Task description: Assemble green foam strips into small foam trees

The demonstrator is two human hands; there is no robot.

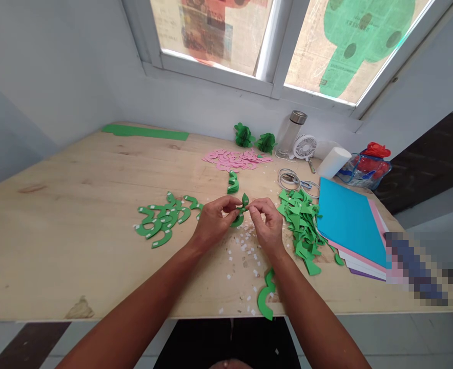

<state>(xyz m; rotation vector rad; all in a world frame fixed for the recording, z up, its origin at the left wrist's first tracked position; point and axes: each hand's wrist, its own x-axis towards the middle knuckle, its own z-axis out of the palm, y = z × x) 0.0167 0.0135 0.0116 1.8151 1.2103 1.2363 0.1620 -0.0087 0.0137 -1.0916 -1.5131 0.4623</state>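
My left hand is closed, its thumb and fingers pinching a curved green paper piece, with one end standing up between my hands. My right hand is closed too, its thumb and fingertip pinched at the edge of that same piece. Left of my hands lies a loose heap of wavy green paper pieces bearing small white squares. A small stack of green pieces sits just beyond my hands. Close to the table's front edge, another wavy green piece lies partly beside my right forearm.
Tiny white paper bits litter the wood table. Green scraps, scissors, tape rolls and coloured sheets lie rightward. Farther back are pink cutouts, green paper balls, a bottle and a fan.
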